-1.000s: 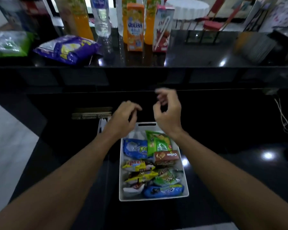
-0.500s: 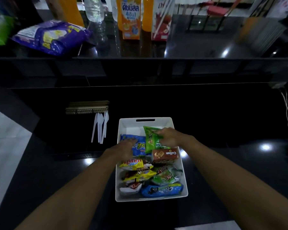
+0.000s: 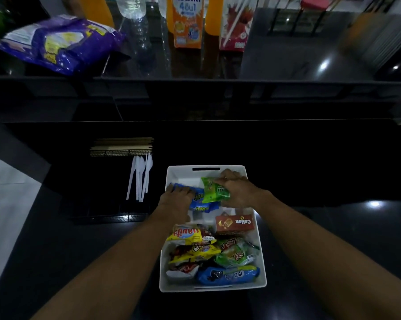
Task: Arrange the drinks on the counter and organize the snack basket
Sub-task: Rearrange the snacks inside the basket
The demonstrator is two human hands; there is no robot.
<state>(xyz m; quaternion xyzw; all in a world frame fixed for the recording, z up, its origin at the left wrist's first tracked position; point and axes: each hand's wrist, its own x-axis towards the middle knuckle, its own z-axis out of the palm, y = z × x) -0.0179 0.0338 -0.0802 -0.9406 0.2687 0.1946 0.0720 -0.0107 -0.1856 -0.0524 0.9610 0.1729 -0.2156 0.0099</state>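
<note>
Head view, looking down over a glossy black counter (image 3: 333, 250).

White rectangular plastic basket (image 3: 262, 262) on the lower counter, slotted handle at its far end, packed with snack packs.

Left hand (image 3: 175, 202) inside the basket's far left corner, palm down, fingers spread flat over a blue crinkly snack packet (image 3: 200, 203); grip underneath hidden, so closed or merely pressing, cannot tell.

Right hand (image 3: 237, 190) at the far right corner, fingers curled and clamped on a bright green foil snack bag (image 3: 214, 190), bag tilted and overlapping the blue packet.

Nearer in the basket: brown cardboard "Collon" box (image 3: 236, 224) against the right wall; yellow and red wrapped snack pack (image 3: 188, 234) on the left; yellow and dark chip bag (image 3: 195, 251) just below it; green and clear wrapped pack (image 3: 235, 254) to its right; red and white small pouch (image 3: 183, 270) at the near left corner; long blue cookie pack (image 3: 228, 274) along the near wall.

Left of the basket, well apart: white plastic cutlery (image 3: 140, 176) lying in a dark wire tray (image 3: 107, 218), bundle of pale wooden sticks (image 3: 122, 144) across the tray's far end.

On the raised upper counter: large purple and yellow chip bag (image 3: 58, 42) lying at left; clear plastic water bottle (image 3: 131, 6) upright; orange drink carton (image 3: 186, 21) upright beside a red and white drink carton with attached straw (image 3: 235, 24); orange juice bottles (image 3: 93, 8) behind, tops cut off by the frame.
</note>
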